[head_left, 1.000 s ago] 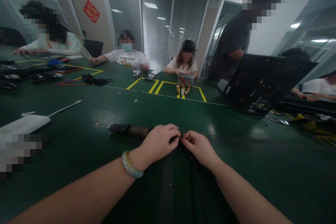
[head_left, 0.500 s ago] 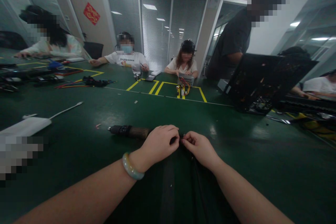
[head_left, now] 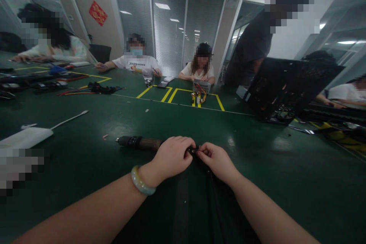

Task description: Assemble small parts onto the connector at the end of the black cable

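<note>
In front of me my left hand (head_left: 174,158), with a jade-like bangle (head_left: 141,181) at its wrist, is closed over a small black part (head_left: 193,150) bearing tiny shiny spots. From the other side the thumb and fingers of my right hand (head_left: 215,160) pinch together at that part; what exactly they grip is hidden. Left of my left hand lies a rod-shaped tool (head_left: 140,143) with a ribbed black end, a metal tip and a brown grip. Its right end runs behind my left hand. Dark cable-like strips (head_left: 213,190) trail from beneath my right hand towards me.
A white device with a cable (head_left: 37,137) lies at left. Dark wires (head_left: 97,88) are further back. At right a black open casing (head_left: 286,91) stands tilted near metal tools (head_left: 304,129). Several people sit or stand around the green table (head_left: 171,120), marked with yellow tape.
The fingertips of my left hand have drawn slightly left, and the black part with its shiny spots shows more between my hands. My right hand stays nearly in place.
</note>
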`<state>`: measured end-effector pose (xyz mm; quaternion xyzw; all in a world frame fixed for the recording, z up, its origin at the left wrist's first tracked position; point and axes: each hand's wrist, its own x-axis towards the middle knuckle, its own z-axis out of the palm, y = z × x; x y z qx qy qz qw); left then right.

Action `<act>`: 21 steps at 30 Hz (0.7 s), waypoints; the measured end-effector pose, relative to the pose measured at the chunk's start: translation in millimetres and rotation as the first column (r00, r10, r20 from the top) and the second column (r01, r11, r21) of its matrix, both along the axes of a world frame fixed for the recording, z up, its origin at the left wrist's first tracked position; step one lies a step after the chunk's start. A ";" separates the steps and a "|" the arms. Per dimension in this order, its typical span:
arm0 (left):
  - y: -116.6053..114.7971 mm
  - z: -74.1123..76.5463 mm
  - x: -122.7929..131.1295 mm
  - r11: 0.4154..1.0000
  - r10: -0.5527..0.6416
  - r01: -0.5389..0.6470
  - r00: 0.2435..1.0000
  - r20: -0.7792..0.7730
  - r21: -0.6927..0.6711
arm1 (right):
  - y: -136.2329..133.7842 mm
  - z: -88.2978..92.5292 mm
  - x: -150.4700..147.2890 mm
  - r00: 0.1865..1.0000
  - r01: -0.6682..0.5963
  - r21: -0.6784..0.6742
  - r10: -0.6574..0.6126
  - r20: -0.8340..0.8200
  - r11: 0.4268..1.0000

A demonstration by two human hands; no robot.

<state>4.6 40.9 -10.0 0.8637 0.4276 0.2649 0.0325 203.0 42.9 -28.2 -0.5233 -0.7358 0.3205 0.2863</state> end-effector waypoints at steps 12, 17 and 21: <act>1.7 -1.1 0.7 1.000 0.002 -0.002 0.999 -0.041 0.006 | 0.3 -0.1 -0.4 1.000 0.007 0.023 -0.007 0.025 1.000; 1.6 -1.3 0.1 1.000 -0.019 0.019 1.000 -0.020 0.016 | -1.2 1.8 -0.8 1.000 0.006 0.011 -0.006 0.010 1.000; -0.7 -0.4 -0.7 0.999 -0.030 0.030 0.999 -0.032 0.014 | -1.3 2.2 -0.5 1.000 0.003 0.015 -0.004 0.026 1.000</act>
